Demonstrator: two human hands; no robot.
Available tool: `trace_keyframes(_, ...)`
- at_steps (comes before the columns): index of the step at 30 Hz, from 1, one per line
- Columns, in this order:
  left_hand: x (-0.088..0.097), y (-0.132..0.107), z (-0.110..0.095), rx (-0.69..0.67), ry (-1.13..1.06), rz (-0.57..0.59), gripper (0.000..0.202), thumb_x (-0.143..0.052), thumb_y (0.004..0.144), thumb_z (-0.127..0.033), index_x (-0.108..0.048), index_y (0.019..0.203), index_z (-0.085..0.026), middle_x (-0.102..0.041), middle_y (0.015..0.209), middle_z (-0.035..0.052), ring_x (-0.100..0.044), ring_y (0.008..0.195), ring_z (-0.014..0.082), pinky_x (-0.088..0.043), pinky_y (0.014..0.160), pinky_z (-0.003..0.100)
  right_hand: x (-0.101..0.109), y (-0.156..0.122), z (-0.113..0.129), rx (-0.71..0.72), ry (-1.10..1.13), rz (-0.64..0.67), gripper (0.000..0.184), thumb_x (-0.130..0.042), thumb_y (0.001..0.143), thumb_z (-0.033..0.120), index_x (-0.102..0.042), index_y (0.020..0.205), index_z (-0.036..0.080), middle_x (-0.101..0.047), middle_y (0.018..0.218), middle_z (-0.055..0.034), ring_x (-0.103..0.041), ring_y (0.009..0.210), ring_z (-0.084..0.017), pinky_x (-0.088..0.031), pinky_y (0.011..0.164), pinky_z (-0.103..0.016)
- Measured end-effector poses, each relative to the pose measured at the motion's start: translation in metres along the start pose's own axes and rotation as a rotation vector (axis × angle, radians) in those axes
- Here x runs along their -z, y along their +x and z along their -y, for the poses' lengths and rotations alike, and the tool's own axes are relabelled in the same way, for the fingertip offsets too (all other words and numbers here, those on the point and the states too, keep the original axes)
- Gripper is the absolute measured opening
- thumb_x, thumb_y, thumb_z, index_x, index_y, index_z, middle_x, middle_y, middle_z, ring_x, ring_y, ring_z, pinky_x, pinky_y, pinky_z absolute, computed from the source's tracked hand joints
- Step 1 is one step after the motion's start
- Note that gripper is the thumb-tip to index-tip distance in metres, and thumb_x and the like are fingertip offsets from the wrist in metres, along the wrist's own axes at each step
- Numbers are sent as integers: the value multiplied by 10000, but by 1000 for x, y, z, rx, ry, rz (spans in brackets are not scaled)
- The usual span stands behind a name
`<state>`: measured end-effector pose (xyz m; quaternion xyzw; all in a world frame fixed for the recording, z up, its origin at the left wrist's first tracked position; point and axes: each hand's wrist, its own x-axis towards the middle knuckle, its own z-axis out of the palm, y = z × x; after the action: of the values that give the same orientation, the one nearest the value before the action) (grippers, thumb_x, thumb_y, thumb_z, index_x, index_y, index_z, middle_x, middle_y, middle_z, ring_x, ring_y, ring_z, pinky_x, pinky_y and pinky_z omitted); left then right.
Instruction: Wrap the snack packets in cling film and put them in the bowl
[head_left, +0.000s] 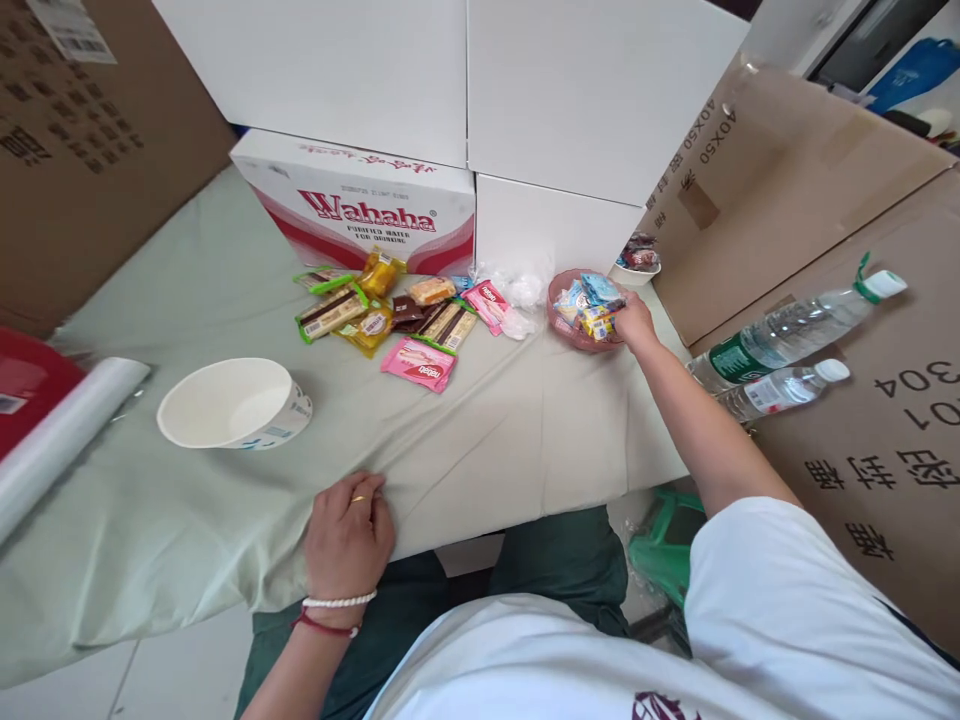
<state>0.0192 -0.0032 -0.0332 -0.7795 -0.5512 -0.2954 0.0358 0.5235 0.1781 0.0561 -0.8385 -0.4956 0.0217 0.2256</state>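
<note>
Clock from frame centre: right hand (636, 322) at 2–3 o'clock, on the right side of the pink bowl (581, 342), touching the blue packet (602, 290) atop its wrappers; fingertips hidden, so can't tell if it grips. Left hand (349, 535), 7 o'clock, loosely closed at the table edge, fingertips tucked out of sight. Snack pile (416, 362) at 10 o'clock, overlapping, some labels unreadable. White tub (225, 400), 9 o'clock, fully visible. Second bowl (634, 275) near 2 o'clock, partly behind the white boxes. Red item (34, 390), far 9 o'clock, cut off by frame.
</note>
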Motion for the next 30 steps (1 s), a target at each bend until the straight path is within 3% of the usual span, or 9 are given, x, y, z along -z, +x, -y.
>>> trace_keyframes(4, 1, 1, -2, -16, 65, 7, 222, -502, 920, -147, -696, 1026, -142, -704, 1050, 151, -622, 976, 299, -514, 903, 425, 5, -30, -2, 3, -295, -34, 488, -424, 911, 171, -563, 1375, 114, -589, 1359, -259, -487, 1239, -376, -379, 1014, -527)
trace_keyframes(10, 1, 0, -4, 13, 86, 29, 219, -510, 911, -141, -693, 1030, -154, -707, 1064, 140, -623, 991, 294, -519, 905, 428, 18, -40, 2, 136, -347, -155, 456, -430, 922, 170, -609, 1343, 163, -492, 1452, -218, -379, 1288, -372, -376, 993, -493)
trace_keyframes(15, 1, -3, -5, 55, 60, 36, 230, -519, 910, -148, -704, 1048, -154, -710, 1085, 139, -617, 1015, 295, -521, 928, 427, 25, -45, 19, 368, -348, 2, 282, -488, 892, 122, -706, 1069, 140, -624, 1161, -174, -464, 1113, -310, -387, 1003, -438)
trace_keyframes(17, 1, -3, -6, 74, 39, 44, 238, -517, 909, -150, -706, 1053, -159, -710, 1090, 140, -618, 1026, 300, -520, 933, 436, 24, -52, 38, 393, -307, -56, 239, -500, 914, 163, -712, 1025, 151, -629, 1140, -166, -456, 1137, -323, -395, 1001, -455)
trace_keyframes(19, 2, -3, -7, 91, 11, 58, 247, -514, 907, -151, -709, 1058, -162, -709, 1097, 144, -619, 1036, 307, -518, 938, 449, 16, -61, 62, 478, -221, -93, 262, -485, 942, 196, -710, 1074, 170, -625, 1181, -158, -458, 1182, -331, -405, 1010, -462)
trace_keyframes(22, 3, -2, -8, 133, -32, 77, 256, -521, 893, -152, -716, 1058, -177, -710, 1100, 142, -624, 1046, 313, -513, 941, 466, -13, -70, 101, 577, -123, 129, 336, -470, 939, 161, -689, 1194, 174, -625, 1247, -156, -528, 1173, -310, -427, 1007, -423)
trace_keyframes(25, 4, -2, -10, 150, -40, 82, 258, -528, 884, -151, -720, 1053, -182, -712, 1104, 142, -628, 1043, 311, -509, 937, 468, -49, -71, 127, 446, -84, 323, 416, -503, 893, 111, -644, 1282, 153, -625, 1299, -171, -590, 1119, -286, -446, 973, -379)
trace_keyframes(27, 3, -2, -10, 139, -39, 79, 250, -518, 896, -154, -716, 1048, -174, -711, 1106, 149, -626, 1038, 308, -509, 939, 461, -65, -72, 136, 379, -81, 332, 380, -495, 898, 118, -649, 1246, 122, -647, 1258, -189, -605, 1092, -283, -451, 968, -382)
trace_keyframes(30, 3, -3, -10, 144, -82, 62, 218, -514, 929, -201, -705, 1030, -173, -709, 1093, 158, -629, 1036, 306, -507, 946, 459, -67, -85, 137, 328, 38, 265, 308, -466, 937, 202, -663, 1158, 118, -693, 1117, -164, -623, 1009, -253, -478, 907, -361)
